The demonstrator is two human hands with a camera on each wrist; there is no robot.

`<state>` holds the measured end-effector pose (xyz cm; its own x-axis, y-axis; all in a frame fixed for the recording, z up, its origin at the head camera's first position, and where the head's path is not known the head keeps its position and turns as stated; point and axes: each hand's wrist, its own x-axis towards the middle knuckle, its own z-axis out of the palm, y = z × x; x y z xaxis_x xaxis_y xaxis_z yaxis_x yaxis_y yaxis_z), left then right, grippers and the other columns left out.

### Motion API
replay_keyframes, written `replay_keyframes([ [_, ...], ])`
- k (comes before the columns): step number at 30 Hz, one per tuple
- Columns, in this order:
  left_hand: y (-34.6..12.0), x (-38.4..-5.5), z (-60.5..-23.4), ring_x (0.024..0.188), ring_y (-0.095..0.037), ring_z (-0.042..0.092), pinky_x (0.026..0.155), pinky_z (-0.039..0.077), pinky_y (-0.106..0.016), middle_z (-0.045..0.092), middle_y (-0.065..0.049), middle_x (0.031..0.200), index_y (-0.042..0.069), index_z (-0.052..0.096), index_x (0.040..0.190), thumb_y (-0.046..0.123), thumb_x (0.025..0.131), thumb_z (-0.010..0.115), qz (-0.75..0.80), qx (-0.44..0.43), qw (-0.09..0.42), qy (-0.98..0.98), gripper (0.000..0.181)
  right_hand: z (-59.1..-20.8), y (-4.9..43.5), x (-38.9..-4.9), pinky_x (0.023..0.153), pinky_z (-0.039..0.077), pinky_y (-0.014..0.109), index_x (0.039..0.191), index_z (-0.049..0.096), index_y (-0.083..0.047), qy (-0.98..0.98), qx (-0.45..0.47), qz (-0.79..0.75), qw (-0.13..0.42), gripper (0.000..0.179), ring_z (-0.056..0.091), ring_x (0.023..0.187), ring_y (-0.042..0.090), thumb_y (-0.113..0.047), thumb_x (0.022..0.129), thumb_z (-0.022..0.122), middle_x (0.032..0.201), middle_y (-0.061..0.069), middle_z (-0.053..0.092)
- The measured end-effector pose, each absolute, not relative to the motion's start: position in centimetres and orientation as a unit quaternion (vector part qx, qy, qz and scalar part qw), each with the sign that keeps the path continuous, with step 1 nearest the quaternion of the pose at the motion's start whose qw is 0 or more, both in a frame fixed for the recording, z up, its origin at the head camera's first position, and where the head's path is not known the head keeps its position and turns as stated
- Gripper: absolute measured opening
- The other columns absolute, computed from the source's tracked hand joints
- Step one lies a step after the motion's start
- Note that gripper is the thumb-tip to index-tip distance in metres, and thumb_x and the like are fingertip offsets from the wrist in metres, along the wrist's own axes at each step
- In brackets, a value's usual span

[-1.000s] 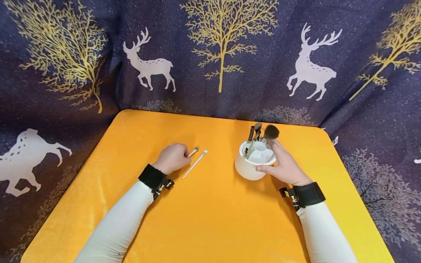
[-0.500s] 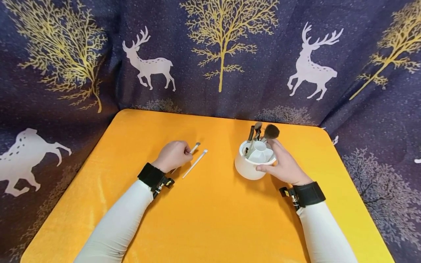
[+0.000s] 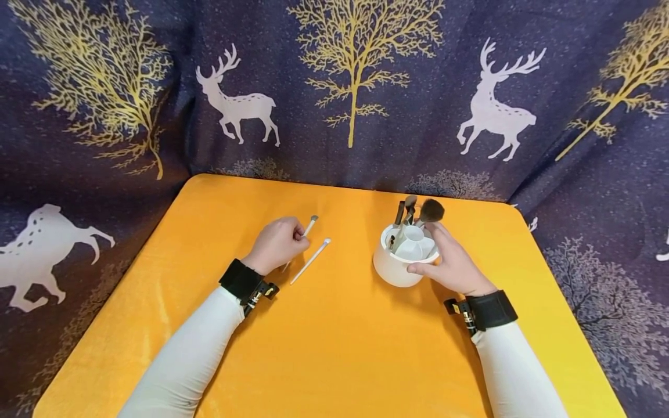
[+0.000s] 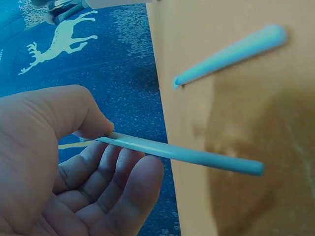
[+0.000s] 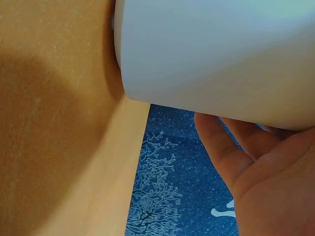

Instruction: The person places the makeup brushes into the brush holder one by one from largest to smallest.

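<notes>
My left hand (image 3: pixel 277 244) pinches a white-handled makeup brush (image 4: pixel 187 153) between thumb and fingers. Its small bristle head points up and away in the head view, while the handle slants down past my fingers. A second white makeup brush (image 3: pixel 310 261) lies on the table just right of that hand. Farther right, my right hand (image 3: pixel 453 261) grips a round white brush holder (image 3: pixel 393 270) by its right side, thumb at the front. Several makeup brushes stand in it, including a large dark fluffy brush (image 3: pixel 432 210). In the right wrist view the holder's smooth wall (image 5: pixel 211 59) covers some fingertips.
An orange cloth covers the table (image 3: pixel 334 348). Behind it and at both sides hangs a dark blue curtain (image 3: pixel 313 157) with white deer and yellow trees. Each wrist wears a black strap (image 3: pixel 241 282) with a small camera.
My left hand has lifted the makeup brush off the table, moving slightly up and right with it. The right hand, the holder and the second brush stay in place.
</notes>
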<state>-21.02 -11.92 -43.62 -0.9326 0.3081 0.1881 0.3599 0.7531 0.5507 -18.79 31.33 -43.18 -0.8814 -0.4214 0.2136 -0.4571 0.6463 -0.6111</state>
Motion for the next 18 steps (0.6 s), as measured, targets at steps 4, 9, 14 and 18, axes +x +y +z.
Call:
replay_keyframes([
  [4,-11.7,-20.9,-43.3,0.075,-0.022,0.055,0.075,0.047,-0.039,0.065,-0.006,0.090,0.006,0.070,0.100,0.010,0.098,0.069,-0.309,-0.184,0.051,-0.932,0.005,-43.1,31.3,-18.7,0.118,0.040,0.072,0.173,0.034,-0.007,-0.909,0.240,0.339,0.023,0.106,0.046,0.152,0.045,-0.036,0.091,0.095,0.172,0.019,0.040],
  [9,-11.2,-21.0,-42.7,0.076,-0.023,0.056,0.074,0.048,-0.039,0.066,-0.007,0.091,0.006,0.069,0.100,0.009,0.097,0.069,-0.314,-0.182,0.060,-0.930,0.004,-43.1,31.4,-18.7,0.118,0.040,0.072,0.173,0.033,-0.007,-0.909,0.241,0.340,0.023,0.107,0.046,0.153,0.045,-0.035,0.091,0.096,0.172,0.019,0.039],
  [14,-10.7,-21.2,-42.3,0.078,-0.023,0.060,0.075,0.052,-0.040,0.068,-0.007,0.093,0.006,0.070,0.101,0.010,0.096,0.070,-0.312,-0.180,0.064,-0.931,0.006,-43.2,31.4,-18.7,0.118,0.040,0.072,0.171,0.035,-0.004,-0.906,0.245,0.343,0.030,0.107,0.047,0.151,0.046,-0.034,0.089,0.097,0.171,0.019,0.041],
  [18,-10.3,-21.2,-41.9,0.078,-0.023,0.060,0.075,0.052,-0.039,0.068,-0.007,0.094,0.006,0.071,0.102,0.010,0.097,0.071,-0.318,-0.182,0.063,-0.928,0.006,-43.1,31.4,-18.7,0.118,0.040,0.071,0.172,0.035,-0.004,-0.907,0.245,0.342,0.027,0.108,0.047,0.151,0.046,-0.035,0.089,0.097,0.172,0.020,0.040],
])
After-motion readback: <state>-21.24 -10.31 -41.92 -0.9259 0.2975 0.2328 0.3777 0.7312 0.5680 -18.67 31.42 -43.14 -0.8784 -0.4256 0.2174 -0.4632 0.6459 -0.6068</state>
